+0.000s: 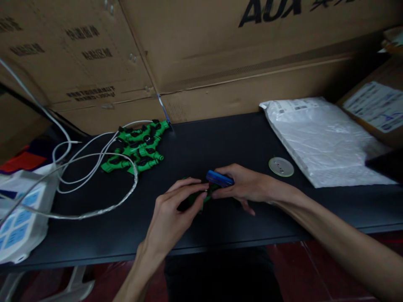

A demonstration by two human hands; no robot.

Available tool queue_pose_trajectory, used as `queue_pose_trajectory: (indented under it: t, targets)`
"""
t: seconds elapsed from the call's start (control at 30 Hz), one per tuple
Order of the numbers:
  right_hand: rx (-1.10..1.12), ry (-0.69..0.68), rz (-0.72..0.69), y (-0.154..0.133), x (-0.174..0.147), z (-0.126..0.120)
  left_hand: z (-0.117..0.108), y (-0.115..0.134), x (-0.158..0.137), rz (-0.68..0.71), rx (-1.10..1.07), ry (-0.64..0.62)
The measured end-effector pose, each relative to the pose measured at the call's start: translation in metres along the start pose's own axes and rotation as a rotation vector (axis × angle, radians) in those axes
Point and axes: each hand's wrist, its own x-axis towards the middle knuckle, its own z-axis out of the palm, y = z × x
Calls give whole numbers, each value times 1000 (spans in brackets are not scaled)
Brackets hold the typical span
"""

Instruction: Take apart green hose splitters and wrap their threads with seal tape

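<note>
Low over the desk, my left hand is closed, with thumb and fingertips pinched on a green plastic hose connector. Most of that connector is hidden behind my fingers. A tiny shiny bit, too small to name, shows at my left fingertips. My right hand grips a blue, glossy, handle-like tool and holds it against the connector; its working end is out of sight. Behind my left hand lies a pile of green hose splitters with black valve parts.
White cables loop over the black desk at left, beside a white power strip with blue panels. A round, pale disc lies to the right, near a white padded package. Large cardboard walls the back; another carton stands right.
</note>
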Motion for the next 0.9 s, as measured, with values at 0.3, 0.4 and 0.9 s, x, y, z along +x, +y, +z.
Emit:
queue_pose_trajectory:
  t: [0.3, 0.4, 0.9]
  targets:
    - [0, -8, -26, -1, 0, -2, -4, 1, 7, 187, 176, -24]
    - [-9, -6, -33, -1, 1, -2, -4, 1, 7, 150, 192, -10]
    - [-14, -58, -13, 7, 4, -2, -14, 8, 6, -254, -300, 136]
